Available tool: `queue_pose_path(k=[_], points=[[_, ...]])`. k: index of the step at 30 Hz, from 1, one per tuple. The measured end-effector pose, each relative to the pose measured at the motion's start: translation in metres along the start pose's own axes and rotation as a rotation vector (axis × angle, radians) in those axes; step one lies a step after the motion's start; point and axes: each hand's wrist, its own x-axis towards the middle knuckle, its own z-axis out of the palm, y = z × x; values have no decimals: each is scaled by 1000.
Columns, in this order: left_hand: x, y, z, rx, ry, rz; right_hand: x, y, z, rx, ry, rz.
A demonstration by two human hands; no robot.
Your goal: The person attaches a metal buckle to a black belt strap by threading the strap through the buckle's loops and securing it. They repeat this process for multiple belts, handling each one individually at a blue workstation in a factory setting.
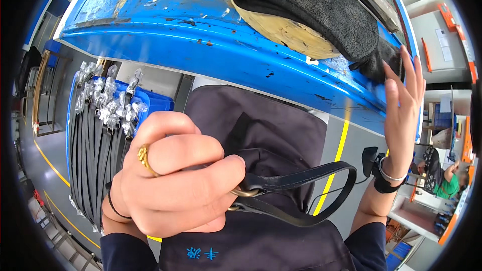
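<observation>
My left hand (175,170), with a gold ring on one finger, is closed in front of my lap. A black leather strap (321,175) comes out of it, bends back in a loop to the right and hangs free; light stitching runs along its edge. Brass-coloured metal rings (246,191) show at the strap beside my fingertips. My right hand (405,88) is raised at the table's right end, its fingers stretched out. Its fingertips are next to the dark end of a thick black fuzzy cloth (311,7); whether they touch it I cannot tell.
The blue table (175,45) is stained and chipped. On it, a round yellowish block (276,30) lies under the cloth. To my left, several black straps (95,155) with plastic-wrapped ends hang over a blue bin (155,101). A person in green (446,188) is far off right.
</observation>
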Motion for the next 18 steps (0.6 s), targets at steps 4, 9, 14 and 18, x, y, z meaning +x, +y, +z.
queue_pose_path(k=[4,9,14,18], points=[[-3,6,-2,78,21,-25,-2,-13,4,-75,-17,17],[-2,6,-4,105,25,-17,-1,-15,-9,-11,18,-2],[-5,2,-3,23,47,0,-1,-22,-7,21,-8,34],[-11,-11,-2,-103,33,26,-4,-29,-8,14,-17,31]])
